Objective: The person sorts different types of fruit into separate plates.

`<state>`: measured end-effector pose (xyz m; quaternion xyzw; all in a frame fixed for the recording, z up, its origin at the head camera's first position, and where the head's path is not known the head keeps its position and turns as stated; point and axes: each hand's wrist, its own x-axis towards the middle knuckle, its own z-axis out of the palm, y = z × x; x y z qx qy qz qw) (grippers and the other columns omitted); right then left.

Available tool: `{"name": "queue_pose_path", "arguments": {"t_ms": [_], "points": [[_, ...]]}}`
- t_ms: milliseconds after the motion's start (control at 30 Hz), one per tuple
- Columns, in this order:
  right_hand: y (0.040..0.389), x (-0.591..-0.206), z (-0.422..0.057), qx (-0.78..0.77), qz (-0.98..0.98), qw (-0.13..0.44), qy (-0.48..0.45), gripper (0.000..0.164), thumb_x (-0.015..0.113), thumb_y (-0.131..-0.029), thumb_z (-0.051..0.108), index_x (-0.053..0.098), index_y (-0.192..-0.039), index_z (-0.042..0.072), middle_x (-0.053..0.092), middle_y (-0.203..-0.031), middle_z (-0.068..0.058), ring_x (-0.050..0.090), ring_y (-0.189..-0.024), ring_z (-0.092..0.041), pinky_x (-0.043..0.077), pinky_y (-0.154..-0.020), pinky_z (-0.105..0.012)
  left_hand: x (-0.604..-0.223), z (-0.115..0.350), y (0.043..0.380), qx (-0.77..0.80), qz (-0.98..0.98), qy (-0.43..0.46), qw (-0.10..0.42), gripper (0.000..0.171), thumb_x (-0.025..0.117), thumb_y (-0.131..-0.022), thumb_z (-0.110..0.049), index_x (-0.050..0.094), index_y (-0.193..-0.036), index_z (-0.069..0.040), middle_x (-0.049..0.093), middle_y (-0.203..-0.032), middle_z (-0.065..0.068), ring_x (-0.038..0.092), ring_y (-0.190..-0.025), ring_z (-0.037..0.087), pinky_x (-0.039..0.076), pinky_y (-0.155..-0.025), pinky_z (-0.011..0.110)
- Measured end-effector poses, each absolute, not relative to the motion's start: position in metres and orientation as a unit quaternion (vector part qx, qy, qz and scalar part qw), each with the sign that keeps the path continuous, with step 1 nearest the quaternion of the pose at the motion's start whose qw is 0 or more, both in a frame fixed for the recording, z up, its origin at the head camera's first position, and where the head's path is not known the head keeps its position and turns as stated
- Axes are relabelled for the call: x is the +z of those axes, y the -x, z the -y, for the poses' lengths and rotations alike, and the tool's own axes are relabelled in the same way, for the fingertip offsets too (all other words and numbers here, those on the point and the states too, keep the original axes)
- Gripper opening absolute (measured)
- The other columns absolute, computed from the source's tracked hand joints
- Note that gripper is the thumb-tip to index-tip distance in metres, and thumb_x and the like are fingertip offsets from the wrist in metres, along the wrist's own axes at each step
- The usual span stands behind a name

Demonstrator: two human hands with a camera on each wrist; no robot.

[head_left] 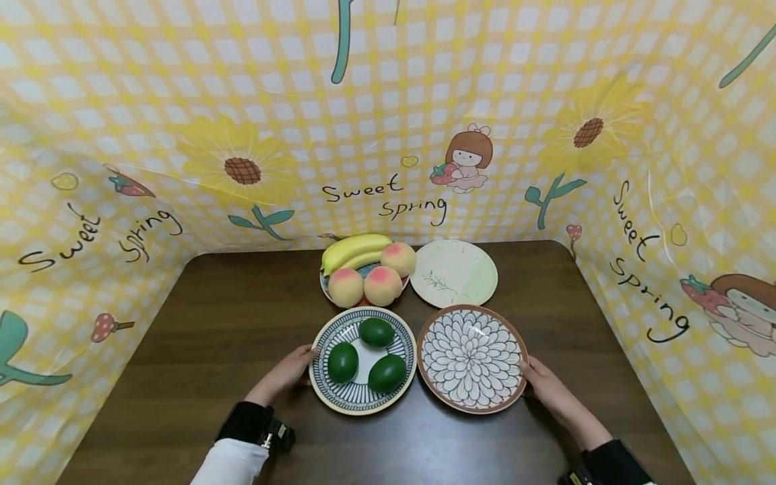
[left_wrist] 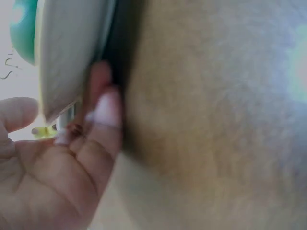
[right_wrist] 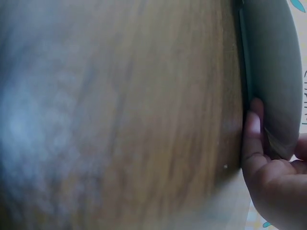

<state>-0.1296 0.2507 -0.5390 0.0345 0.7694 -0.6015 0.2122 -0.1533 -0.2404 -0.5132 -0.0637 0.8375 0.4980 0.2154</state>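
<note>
Green fruits (head_left: 342, 362), three of them, sit on a striped plate (head_left: 365, 362); your left hand (head_left: 285, 370) pinches its left rim, fingers beneath. Your right hand (head_left: 550, 387) grips the right rim of the brown-edged plate (head_left: 473, 359) just beside it. Behind, bananas (head_left: 356, 253) and peaches (head_left: 382, 285) share a dish (head_left: 367, 270) beside a pale plate (head_left: 455, 273).

So the person's got a white sleeve (head_left: 230, 463) on the left arm, looks plain, kinda wrinkled, and it runs right up to a wide black wristband (head_left: 244, 422). There's a small boxy dark gadget (head_left: 281, 434) stuck on the inner side of that one, with a shiny silvery bit (head_left: 267, 440) next to it. Right arm has a matching black band (head_left: 617, 463) plus its own dark gadget (head_left: 576, 477), mostly cut off by the frame edge. Left hand (head_left: 285, 374) and right hand (head_left: 545, 387) are both bare.
</note>
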Motion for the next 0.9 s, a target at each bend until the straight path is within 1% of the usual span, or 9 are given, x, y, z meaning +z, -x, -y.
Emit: {"name": "queue_pose_path", "arguments": {"t_ms": [67, 167, 233, 333, 433, 567, 633, 767, 900], "points": [[0.129, -0.538, -0.251, -0.602, -0.769, 0.212, -0.036, 0.056, 0.027, -0.114, 0.02, 0.019, -0.153, -0.018, 0.048, -0.139, -0.039, 0.061, -0.097, -0.002, 0.054, -0.083, -0.021, -0.508, 0.243, 0.155, 0.487, -0.844, 0.07, 0.214, 0.055, 0.035, -0.111, -0.02, 0.029, -0.148, 0.02, 0.063, -0.102, 0.022, 0.062, -0.076, 0.012, 0.056, -0.07, 0.028], [0.129, -0.538, -0.251, -0.605, -0.767, 0.21, -0.039, 0.055, 0.028, -0.113, 0.019, 0.02, -0.153, -0.018, 0.051, -0.136, -0.039, 0.061, -0.094, -0.001, 0.054, -0.081, -0.022, -0.494, 0.249, 0.159, 0.449, -0.87, 0.07, 0.19, 0.054, 0.039, -0.109, -0.02, 0.032, -0.147, 0.018, 0.067, -0.1, 0.027, 0.067, -0.078, 0.022, 0.058, -0.076, 0.036], [0.129, -0.537, -0.252, -0.608, -0.766, 0.207, -0.043, 0.054, 0.028, -0.113, 0.019, 0.021, -0.152, -0.018, 0.054, -0.132, -0.037, 0.061, -0.091, -0.001, 0.053, -0.08, -0.022, -0.479, 0.252, 0.165, 0.414, -0.892, 0.062, 0.172, 0.054, 0.041, -0.109, -0.021, 0.034, -0.148, 0.016, 0.068, -0.106, 0.031, 0.071, -0.087, 0.03, 0.057, -0.086, 0.045], [0.129, -0.536, -0.254, -0.611, -0.763, 0.204, -0.044, 0.053, 0.028, -0.113, 0.018, 0.023, -0.151, -0.018, 0.058, -0.126, -0.034, 0.061, -0.087, 0.0, 0.053, -0.079, -0.022, -0.453, 0.254, 0.177, 0.38, -0.91, 0.048, 0.156, 0.057, 0.04, -0.109, -0.025, 0.031, -0.151, 0.013, 0.065, -0.122, 0.036, 0.069, -0.105, 0.043, 0.053, -0.099, 0.054], [0.129, -0.536, -0.255, -0.614, -0.762, 0.203, -0.041, 0.052, 0.029, -0.113, 0.017, 0.024, -0.15, -0.018, 0.061, -0.121, -0.028, 0.061, -0.086, 0.0, 0.053, -0.078, -0.021, -0.429, 0.249, 0.193, 0.357, -0.923, 0.026, 0.143, 0.062, 0.041, -0.109, -0.03, 0.028, -0.154, 0.009, 0.056, -0.137, 0.038, 0.061, -0.119, 0.048, 0.05, -0.102, 0.057], [0.129, -0.536, -0.257, -0.616, -0.759, 0.207, -0.041, 0.051, 0.029, -0.113, 0.017, 0.024, -0.149, -0.018, 0.064, -0.114, -0.019, 0.06, -0.085, -0.001, 0.052, -0.077, -0.021, -0.41, 0.232, 0.221, 0.327, -0.939, -0.037, 0.101, 0.064, 0.053, -0.105, -0.029, 0.033, -0.154, 0.006, 0.048, -0.148, 0.035, 0.051, -0.134, 0.049, 0.043, -0.111, 0.06], [0.129, -0.537, -0.257, -0.616, -0.759, 0.206, -0.042, 0.051, 0.029, -0.113, 0.017, 0.025, -0.149, -0.018, 0.063, -0.114, -0.019, 0.06, -0.085, -0.001, 0.052, -0.077, -0.021, -0.406, 0.221, 0.236, 0.308, -0.945, -0.073, 0.083, 0.066, 0.06, -0.101, -0.025, 0.036, -0.153, 0.007, 0.044, -0.153, 0.034, 0.043, -0.142, 0.05, 0.037, -0.117, 0.06], [0.129, -0.537, -0.256, -0.612, -0.762, 0.207, -0.037, 0.053, 0.028, -0.113, 0.018, 0.023, -0.151, -0.019, 0.059, -0.123, -0.03, 0.06, -0.088, 0.0, 0.053, -0.079, -0.022, -0.408, 0.199, 0.262, 0.265, -0.954, -0.118, 0.08, 0.069, 0.069, -0.095, -0.018, 0.039, -0.152, 0.007, 0.04, -0.157, 0.033, 0.037, -0.147, 0.049, 0.032, -0.121, 0.059], [0.128, -0.539, -0.252, -0.615, -0.759, 0.211, -0.031, 0.053, 0.028, -0.113, 0.017, 0.023, -0.151, -0.019, 0.056, -0.128, -0.035, 0.061, -0.09, -0.001, 0.054, -0.081, -0.022, -0.42, 0.186, 0.278, 0.228, -0.959, -0.133, 0.1, 0.071, 0.073, -0.092, -0.017, 0.041, -0.152, 0.004, 0.042, -0.156, 0.03, 0.04, -0.146, 0.047, 0.034, -0.121, 0.057]]}}
